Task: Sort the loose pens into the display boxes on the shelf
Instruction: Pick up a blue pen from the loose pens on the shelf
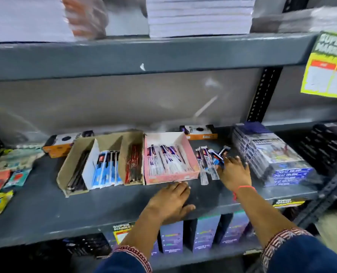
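A pink display box point(191, 152) with packaged pens stands in the middle of the grey shelf point(45, 209). Left of it a brown cardboard box point(65, 168) has compartments of dark, blue-packed and red pens. Loose packaged pens point(206, 164) lie on the shelf just right of the pink box. My right hand point(233, 172) rests on these loose pens, fingers spread over a blue-and-black pack point(219, 154); whether it grips one is unclear. My left hand point(170, 201) lies flat on the shelf in front of the pink box, fingertips at its front edge.
Stacked purple-blue boxes point(272, 154) stand right of my right hand. Two orange-and-white boxes point(201, 133) lie at the back. Loose packets point(10, 172) crowd the shelf's left end. Paper reams point(199, 16) fill the upper shelf; a yellow price sign point(327, 71) hangs at right.
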